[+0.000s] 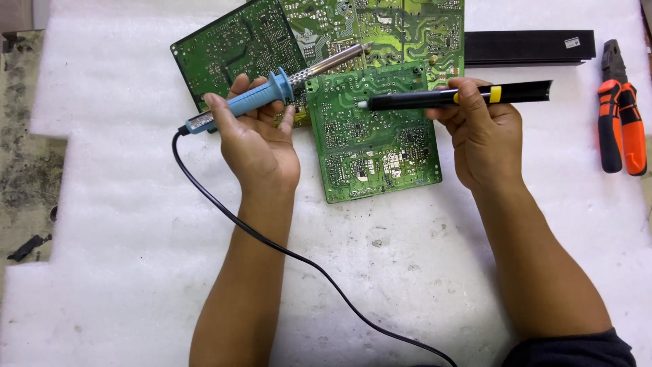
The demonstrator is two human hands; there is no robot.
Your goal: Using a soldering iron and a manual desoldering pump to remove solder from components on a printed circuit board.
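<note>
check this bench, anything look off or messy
Nothing looks damaged or spilled. The green circuit boards lie overlapping and askew on the white foam sheet. The left hand holds a blue soldering iron, the right hand a black desoldering pump. Orange pliers lie apart.

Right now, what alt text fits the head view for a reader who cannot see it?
Left hand holds a blue-handled soldering iron and right hand holds a black desoldering pump, both over green circuit boards on a white foam sheet. Orange-handled pliers lie at the right edge.
</note>
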